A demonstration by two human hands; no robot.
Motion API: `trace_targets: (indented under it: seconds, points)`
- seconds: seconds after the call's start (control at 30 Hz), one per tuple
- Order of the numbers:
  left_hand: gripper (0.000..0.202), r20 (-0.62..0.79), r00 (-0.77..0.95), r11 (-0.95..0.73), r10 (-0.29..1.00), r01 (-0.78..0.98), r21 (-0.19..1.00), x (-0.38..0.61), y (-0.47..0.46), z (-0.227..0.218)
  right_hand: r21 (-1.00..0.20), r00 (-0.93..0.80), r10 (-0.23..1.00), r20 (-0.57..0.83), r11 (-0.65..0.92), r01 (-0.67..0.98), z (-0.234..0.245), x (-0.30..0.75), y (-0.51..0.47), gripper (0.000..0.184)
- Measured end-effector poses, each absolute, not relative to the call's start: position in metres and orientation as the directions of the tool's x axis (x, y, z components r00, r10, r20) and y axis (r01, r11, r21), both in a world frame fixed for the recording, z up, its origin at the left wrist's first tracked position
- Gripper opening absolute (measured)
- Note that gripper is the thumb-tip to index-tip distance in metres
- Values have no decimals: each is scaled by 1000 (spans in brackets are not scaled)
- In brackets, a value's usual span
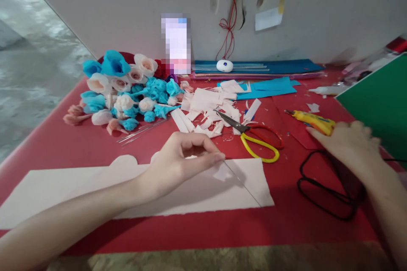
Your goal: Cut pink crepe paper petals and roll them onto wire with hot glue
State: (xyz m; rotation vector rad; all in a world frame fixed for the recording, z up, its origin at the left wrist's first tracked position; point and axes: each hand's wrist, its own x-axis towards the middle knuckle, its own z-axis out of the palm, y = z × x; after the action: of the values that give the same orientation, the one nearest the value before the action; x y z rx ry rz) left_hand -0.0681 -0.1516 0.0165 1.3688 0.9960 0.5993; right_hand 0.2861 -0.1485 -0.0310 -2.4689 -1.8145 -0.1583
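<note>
My left hand [181,165] pinches the end of a thin wire [243,184] between thumb and forefinger. The wire slants down to the right above a long strip of pale paper [197,203]. At the right, my right hand [349,146] is on the back end of a yellow glue gun [313,121], its fingers curled and partly hidden. Scissors [243,129] with one red and one yellow handle lie between the hands, blades slightly apart. Rounded pale paper pieces [124,161] show behind the strip.
Blue, white and pink paper flowers [140,93] pile up at the back left. Pale paper scraps [203,103] and blue paper [267,89] lie mid-table. A black cord [327,197] loops near my right wrist. A green board [381,101] leans at the right.
</note>
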Motion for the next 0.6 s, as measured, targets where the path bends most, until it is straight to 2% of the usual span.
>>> trace_targets:
  seconds: [0.03,0.07,0.1,0.13,0.2,0.27,0.3,0.43,0.6]
  points:
    - [16,-230,492,154,840,190,970,-68,-152,18,34,331,931,155,-340,940,-24,276,-153,73]
    - [16,-230,498,155,836,189,970,-68,-153,19,47,328,919,216,-346,937,-15,263,-158,68]
    - [16,-231,501,155,834,189,970,-69,-154,20,-2,275,907,319,-289,957,-6,248,-164,55]
    - [15,-232,500,157,834,188,970,-69,-155,21,-90,184,894,408,-161,983,4,231,-170,40]
    - [15,-236,497,161,835,189,969,-69,-156,23,-332,-14,911,413,165,929,20,196,-183,22]
    - [15,-238,501,161,832,193,968,-69,-157,25,-520,-158,928,337,323,790,30,168,-196,20]
    - [15,-235,507,156,829,194,969,-69,-157,26,-569,-211,928,307,356,741,33,157,-201,20]
    - [14,-209,523,130,826,182,975,-69,-158,26,-708,-329,928,173,349,613,33,131,-211,23]
    - [13,-154,544,90,825,142,986,-68,-158,26,-815,-330,939,100,267,514,27,121,-206,24]
